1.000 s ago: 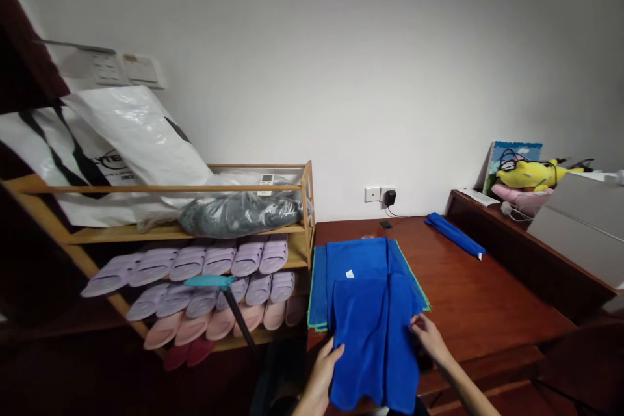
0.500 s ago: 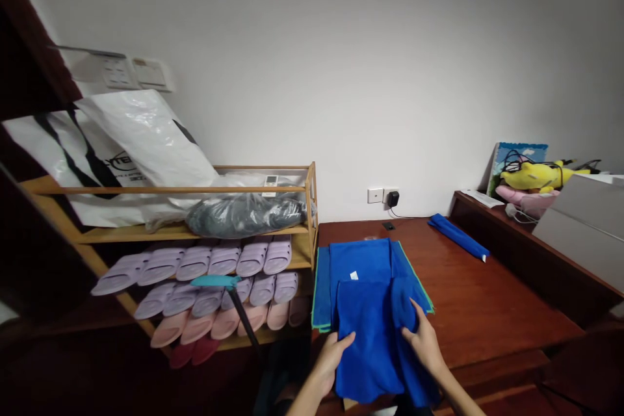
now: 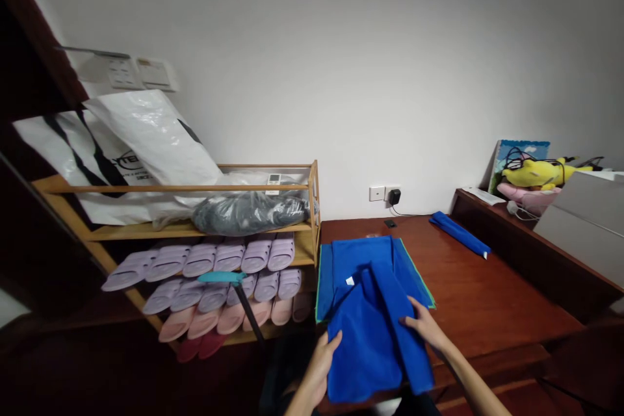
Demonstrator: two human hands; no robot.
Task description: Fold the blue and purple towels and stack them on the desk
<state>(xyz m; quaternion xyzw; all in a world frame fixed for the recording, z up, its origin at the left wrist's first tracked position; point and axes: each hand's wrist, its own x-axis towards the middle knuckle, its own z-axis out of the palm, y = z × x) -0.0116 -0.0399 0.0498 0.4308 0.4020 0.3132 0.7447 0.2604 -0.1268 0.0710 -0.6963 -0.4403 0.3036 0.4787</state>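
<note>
One blue cloth (image 3: 368,344) spans the left hand (image 3: 320,361) and right hand (image 3: 429,328), fingers (image 3: 336,340) closed on its nine and three o'clock edges, partly hiding the green-edged cloths (image 3: 408,273) on the table (image 3: 492,299) at twelve. A blue bundle (image 3: 459,234) lies at one; at ten, a teal-topped pole (image 3: 247,309) blocks some racked slippers (image 3: 168,263).

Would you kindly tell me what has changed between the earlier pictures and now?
The held blue cloth has shifted: its far edge, nearly straight earlier, is now bunched, and its right-hand strip slants away to the left. The left hand and right hand both hold it as before. The green-edged cloth and narrow blue bundle stayed put on the table.
</note>
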